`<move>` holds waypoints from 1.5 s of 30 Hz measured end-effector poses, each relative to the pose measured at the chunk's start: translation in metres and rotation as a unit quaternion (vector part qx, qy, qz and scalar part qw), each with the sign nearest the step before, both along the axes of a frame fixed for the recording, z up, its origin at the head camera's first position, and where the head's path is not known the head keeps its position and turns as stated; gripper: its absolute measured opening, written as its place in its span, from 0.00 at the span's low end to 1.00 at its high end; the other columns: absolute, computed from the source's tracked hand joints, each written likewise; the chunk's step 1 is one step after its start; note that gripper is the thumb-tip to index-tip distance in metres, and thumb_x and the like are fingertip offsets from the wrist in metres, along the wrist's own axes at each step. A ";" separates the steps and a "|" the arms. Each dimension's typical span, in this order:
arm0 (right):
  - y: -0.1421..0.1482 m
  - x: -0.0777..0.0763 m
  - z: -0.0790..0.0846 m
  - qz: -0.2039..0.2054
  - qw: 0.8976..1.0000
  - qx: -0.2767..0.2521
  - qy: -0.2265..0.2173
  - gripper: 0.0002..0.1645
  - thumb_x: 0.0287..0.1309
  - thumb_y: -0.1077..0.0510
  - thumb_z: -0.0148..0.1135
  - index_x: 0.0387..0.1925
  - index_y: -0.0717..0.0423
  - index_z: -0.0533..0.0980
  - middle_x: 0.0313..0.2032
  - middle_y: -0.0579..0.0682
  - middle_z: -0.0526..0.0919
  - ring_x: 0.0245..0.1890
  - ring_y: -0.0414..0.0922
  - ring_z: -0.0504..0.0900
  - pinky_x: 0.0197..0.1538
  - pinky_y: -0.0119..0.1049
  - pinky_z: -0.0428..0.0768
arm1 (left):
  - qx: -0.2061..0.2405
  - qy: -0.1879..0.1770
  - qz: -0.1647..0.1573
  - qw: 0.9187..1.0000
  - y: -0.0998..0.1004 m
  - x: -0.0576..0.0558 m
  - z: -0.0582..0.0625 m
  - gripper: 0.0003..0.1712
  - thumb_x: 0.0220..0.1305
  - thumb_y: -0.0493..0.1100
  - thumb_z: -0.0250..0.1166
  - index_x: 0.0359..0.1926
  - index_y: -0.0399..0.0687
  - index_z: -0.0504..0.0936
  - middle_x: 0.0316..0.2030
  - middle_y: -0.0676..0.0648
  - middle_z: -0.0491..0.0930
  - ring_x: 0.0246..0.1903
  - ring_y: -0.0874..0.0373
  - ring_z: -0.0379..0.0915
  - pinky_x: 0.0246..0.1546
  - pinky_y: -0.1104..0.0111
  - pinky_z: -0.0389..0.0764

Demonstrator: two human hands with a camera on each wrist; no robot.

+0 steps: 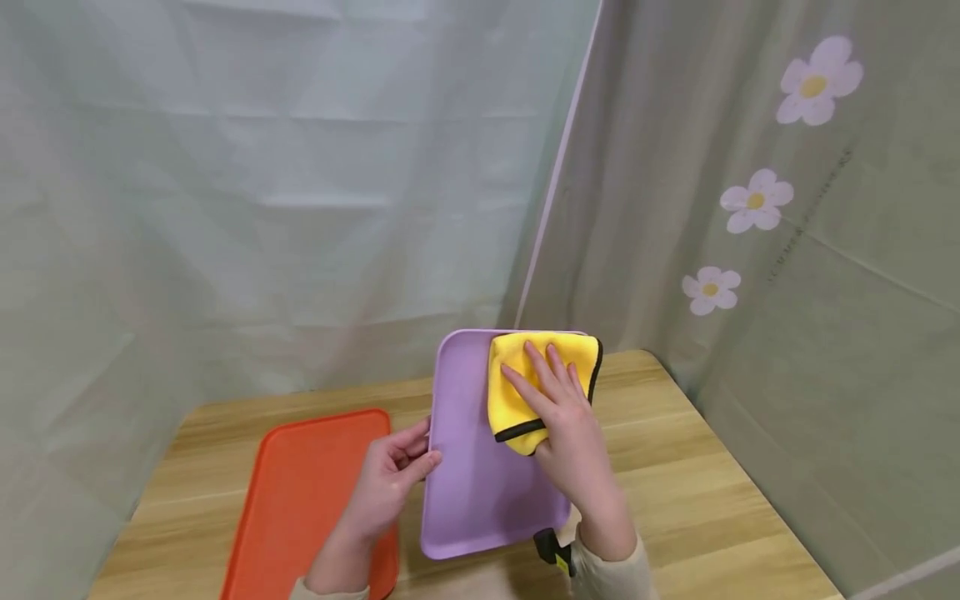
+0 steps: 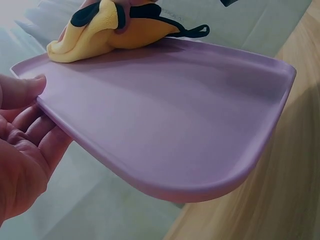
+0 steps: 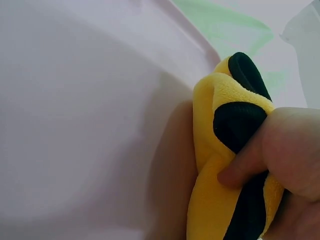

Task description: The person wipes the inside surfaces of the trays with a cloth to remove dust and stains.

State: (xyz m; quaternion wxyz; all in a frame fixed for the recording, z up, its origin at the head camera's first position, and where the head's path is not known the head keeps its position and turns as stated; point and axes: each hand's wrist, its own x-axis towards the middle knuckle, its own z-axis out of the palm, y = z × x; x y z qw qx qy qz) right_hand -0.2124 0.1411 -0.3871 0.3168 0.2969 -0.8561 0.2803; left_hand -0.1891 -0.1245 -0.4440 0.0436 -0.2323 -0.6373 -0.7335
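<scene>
A lilac rectangular tray (image 1: 480, 475) with a low raised rim is held tilted above the table. My left hand (image 1: 393, 471) grips its left edge, thumb over the rim and fingers behind, as the left wrist view also shows. Against the tray's upper right part lies a folded yellow cloth (image 1: 513, 396) with black edging. My right hand (image 1: 573, 425) presses this cloth to the tray with fingers spread across it. From the right wrist view, the thumb (image 3: 245, 162) clamps a fold of the cloth. A black loop (image 2: 200, 31) sticks out from the cloth in the left wrist view.
An orange-red tray (image 1: 300, 492) lies flat on the wood-grain table (image 1: 675, 467), left of the lilac one and partly behind my left forearm. Pale curtains (image 1: 322, 208) hang behind and at both sides, the right one bearing white flowers (image 1: 756, 201).
</scene>
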 end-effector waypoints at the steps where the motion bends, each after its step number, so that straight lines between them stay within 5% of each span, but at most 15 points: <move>1: 0.000 0.001 0.000 -0.001 1.000 0.001 -0.001 0.60 0.41 0.88 0.51 0.74 0.43 0.76 0.81 0.50 0.63 0.83 0.58 0.54 0.80 0.65 0.52 | 0.001 -0.001 -0.003 1.000 0.000 0.000 -0.001 0.30 0.70 0.21 0.61 0.70 0.12 0.64 0.54 0.15 0.77 0.50 0.59 0.87 0.47 0.66 0.88; 20: -0.008 0.003 -0.008 0.022 0.999 0.019 -0.033 0.60 0.43 0.88 0.60 0.77 0.46 0.74 0.81 0.55 0.60 0.82 0.61 0.53 0.79 0.66 0.55 | 0.010 -0.035 -0.019 0.999 0.003 0.002 -0.009 0.33 0.71 0.23 0.62 0.73 0.15 0.62 0.57 0.17 0.76 0.51 0.55 0.87 0.47 0.62 0.89; 30: -0.022 -0.002 -0.008 0.058 0.997 0.031 -0.042 0.58 0.47 0.87 0.59 0.77 0.46 0.73 0.83 0.50 0.57 0.84 0.57 0.48 0.80 0.64 0.52 | 0.008 -0.043 0.013 0.999 0.005 0.000 -0.006 0.33 0.70 0.24 0.64 0.73 0.17 0.64 0.55 0.21 0.80 0.49 0.57 0.88 0.43 0.64 0.90; 40: -0.026 0.003 -0.008 0.067 0.996 0.036 -0.035 0.56 0.49 0.86 0.63 0.77 0.46 0.73 0.83 0.50 0.58 0.83 0.57 0.49 0.80 0.64 0.53 | 0.012 -0.013 0.012 1.000 0.012 0.001 -0.010 0.32 0.70 0.23 0.64 0.72 0.17 0.65 0.54 0.20 0.80 0.47 0.59 0.88 0.42 0.66 0.89; 45: -0.028 0.007 -0.009 0.071 0.996 0.044 -0.029 0.61 0.41 0.89 0.58 0.77 0.46 0.73 0.82 0.51 0.58 0.83 0.58 0.50 0.79 0.65 0.54 | 0.011 -0.027 0.022 0.999 0.014 0.003 -0.011 0.32 0.70 0.23 0.64 0.71 0.18 0.67 0.53 0.24 0.83 0.46 0.58 0.88 0.43 0.66 0.89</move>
